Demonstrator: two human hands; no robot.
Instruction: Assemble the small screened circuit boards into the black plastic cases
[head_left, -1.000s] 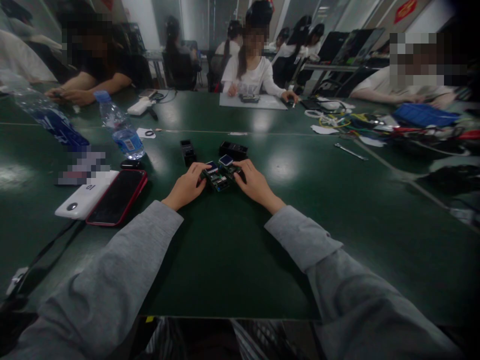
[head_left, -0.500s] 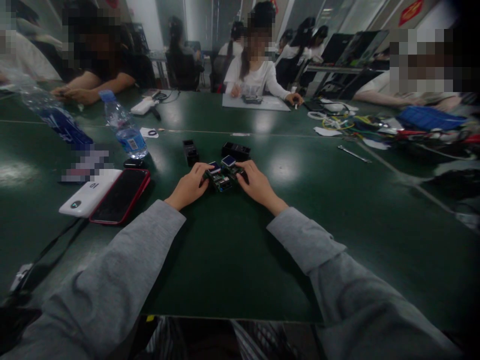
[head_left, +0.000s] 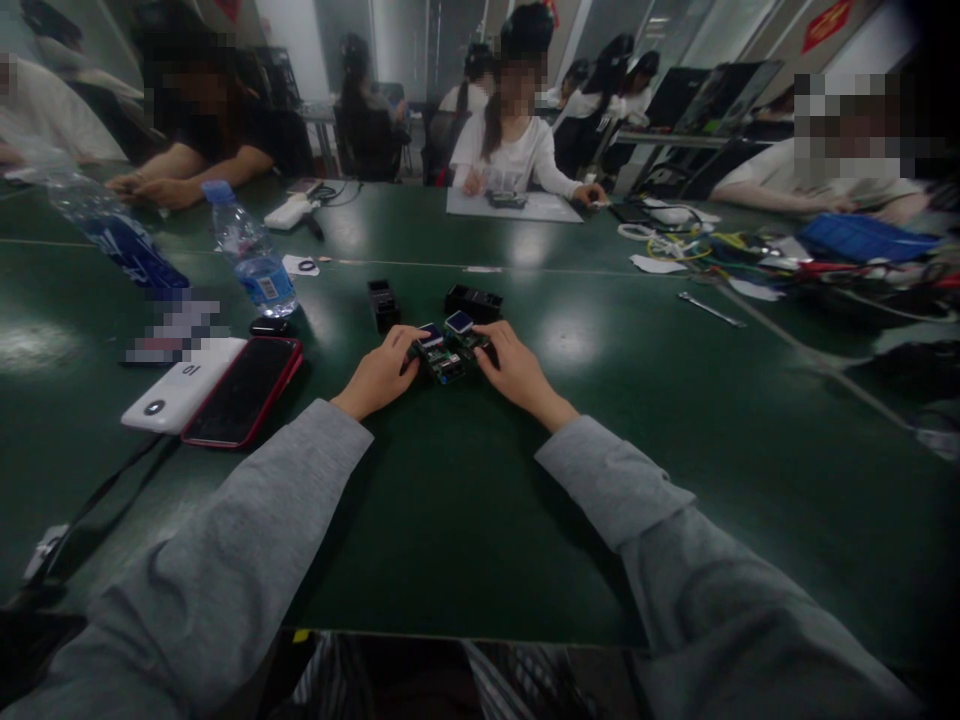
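Head view: two bare hands, two small circuit boards, one green table (head_left: 465, 520); noted from my remote seat.

Item, left hand (head_left: 381, 372): fingers part-bent, gap to the thumb moderate, fingertips touching the outer edge of the left board (head_left: 444, 364) near its screen (head_left: 430, 335). Whether the digits clamp it or merely rest there, I can't make out.

Item, right hand (head_left: 516, 370): likewise part-bent, fingertips at the outer side of the right board (head_left: 471, 343); firmness of hold hidden from me.

Handling, in my judgement: boards best steadied by their edges, fingertips clear of screen faces and exposed parts; light, even pressure from both sides; neither board pushed over the other. Angles kept deliberate, since both are canted and a scrape seems the main hazard.

Placement: both boards lie between the hands, screen ends away from me, near ends toward the wearer. Left board sits inward of the left fingertips and reaches nearer the wearer; right board just beside it, inward of the right fingertips. Contact between them: too small to settle. Beyond, two black casings (head_left: 474, 301), apart from the hands.
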